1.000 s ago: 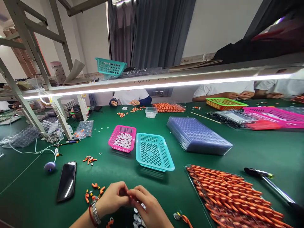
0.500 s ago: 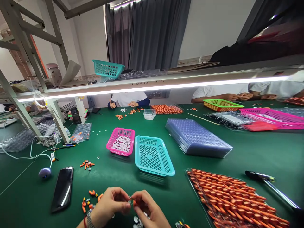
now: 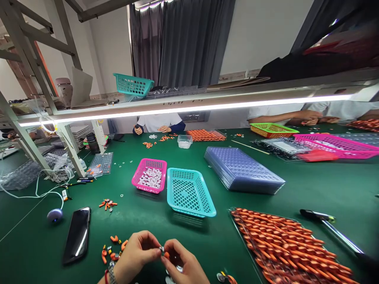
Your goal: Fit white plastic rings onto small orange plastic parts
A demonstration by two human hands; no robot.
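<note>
At the bottom middle of the head view my left hand (image 3: 136, 254) and my right hand (image 3: 184, 265) meet fingertip to fingertip. Between them they pinch a small silver ring and a small orange part (image 3: 164, 252); the left fingers hold the silver piece, the right fingers the orange one. Loose orange parts (image 3: 112, 249) lie on the green table just left of my left hand. A few silver pieces (image 3: 177, 269) show under my right hand. A tray of orange parts (image 3: 291, 246) lies to the right.
A black phone (image 3: 76, 235) lies to the left. A teal basket (image 3: 189, 192) and a pink basket (image 3: 149, 180) with white pieces stand ahead. A stack of clear trays (image 3: 241, 169) and a black-handled tool (image 3: 328, 227) are to the right. Other people work across the table.
My hands have drawn slightly apart at the fingertips, showing the silver ring and orange part between them. The view has shifted a little; the table's objects stay put.
</note>
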